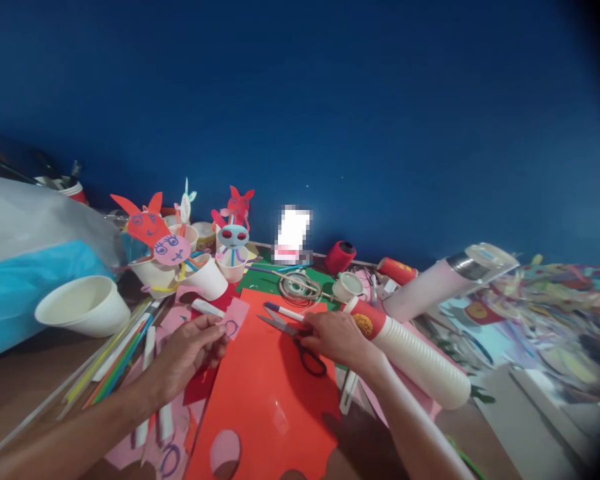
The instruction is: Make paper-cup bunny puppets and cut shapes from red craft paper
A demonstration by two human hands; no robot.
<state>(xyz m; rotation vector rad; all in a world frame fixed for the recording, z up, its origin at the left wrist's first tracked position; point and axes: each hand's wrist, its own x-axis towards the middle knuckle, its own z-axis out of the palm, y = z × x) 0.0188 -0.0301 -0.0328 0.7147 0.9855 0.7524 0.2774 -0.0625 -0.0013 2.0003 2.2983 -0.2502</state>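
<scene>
My left hand [193, 353] pinches a small piece of pink paper [237, 317] with a purple circle drawn on it. My right hand [340, 339] is closed over black-handled scissors [311, 359], above a large orange-red sheet [260, 387]. The scissors' blades point left and one handle loop shows below the fingers. A white marker with a purple end [281, 309] lies just behind the blades and runs up to my right fingertips; whether they touch it I cannot tell. Near my left fingers is another white marker [207, 308]. A pink paper oval [225, 452] rests on the orange-red sheet.
Paper cups [207, 277] with paper animal faces [173, 250] stand at the back left, near an empty cup [85, 307]. Colored pencils [117, 357] lie left. A stack of paper cups [425, 363] and a flask [430, 283] lie right. A lit screen [293, 230] stands behind.
</scene>
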